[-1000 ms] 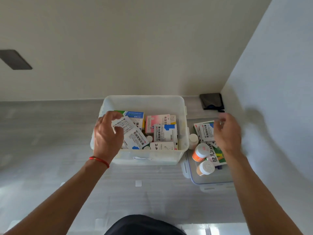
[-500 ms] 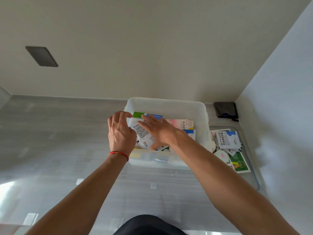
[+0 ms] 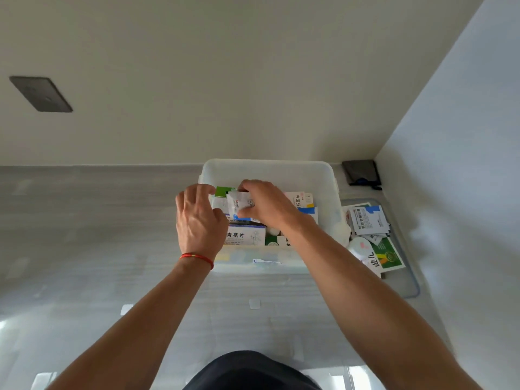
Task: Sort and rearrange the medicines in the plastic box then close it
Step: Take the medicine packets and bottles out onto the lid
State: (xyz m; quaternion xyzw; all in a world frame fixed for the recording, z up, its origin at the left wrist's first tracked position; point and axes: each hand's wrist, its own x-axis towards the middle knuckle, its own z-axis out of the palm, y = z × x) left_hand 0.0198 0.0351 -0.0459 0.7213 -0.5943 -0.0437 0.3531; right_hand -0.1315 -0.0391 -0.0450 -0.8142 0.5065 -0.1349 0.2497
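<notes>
A clear plastic box (image 3: 267, 169) stands open on the grey counter, filled with medicine cartons and sachets. My left hand (image 3: 198, 220) and my right hand (image 3: 267, 202) are both inside it, over its left half. Together they pinch a small white medicine sachet (image 3: 239, 205) above a white carton with blue print (image 3: 246, 235). A green-topped carton (image 3: 223, 190) stands behind the sachet. A pink and white carton (image 3: 299, 199) lies to the right of my right hand. The box's lid (image 3: 408, 280) lies flat to the right, with sachets (image 3: 368, 220), a green packet (image 3: 387, 256) and a white bottle cap (image 3: 360, 246) on it.
The box sits against the back wall, and a side wall closes the counter on the right. A dark flat object (image 3: 361, 172) lies in the back right corner. A dark wall plate (image 3: 40, 93) is at the upper left. Small white labels (image 3: 254, 304) lie on the counter in front.
My right hand left the lid and came into the box to join my left hand on the white sachet. My head turned left, shifting the box and lid rightward in view.
</notes>
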